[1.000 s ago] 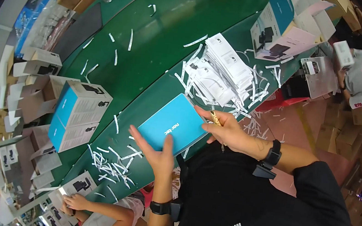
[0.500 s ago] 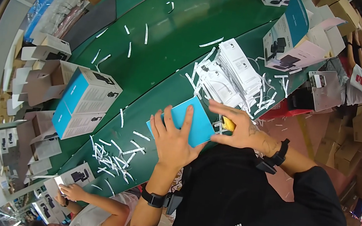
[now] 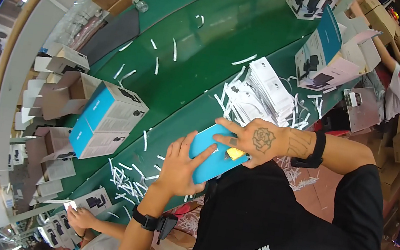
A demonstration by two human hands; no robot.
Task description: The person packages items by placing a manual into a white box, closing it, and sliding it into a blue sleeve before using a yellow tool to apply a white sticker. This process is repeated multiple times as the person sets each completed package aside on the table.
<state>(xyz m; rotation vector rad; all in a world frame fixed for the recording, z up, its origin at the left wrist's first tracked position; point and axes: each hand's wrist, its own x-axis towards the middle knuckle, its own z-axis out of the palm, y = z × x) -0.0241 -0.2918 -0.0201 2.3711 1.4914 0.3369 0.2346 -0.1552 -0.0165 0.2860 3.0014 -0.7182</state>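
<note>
A bright blue box (image 3: 214, 167) is in front of me at the near edge of the green table, and its blue side faces up. My left hand (image 3: 177, 168) grips its left side, thumb across the blue face and fingers along the edge. Over the box's right part is my right hand (image 3: 262, 141), closed around a small yellow tool (image 3: 235, 154) whose tip is at the blue face. Two fingers of that hand reach out over the box. What kind of tool it is cannot be made out.
Banded stacks of white leaflets (image 3: 270, 89) stand beyond the box. Cut white strips (image 3: 125, 181) lie scattered around. Printed blue-and-white boxes (image 3: 108, 122) stand at left, an open carton (image 3: 330, 56) at far right. A co-worker's hand (image 3: 79, 219) handles a box at lower left.
My right hand has moved left from beside the box onto its face, bringing the yellow tool with it. My left hand has shifted to the left side, and the box has turned and tilted.
</note>
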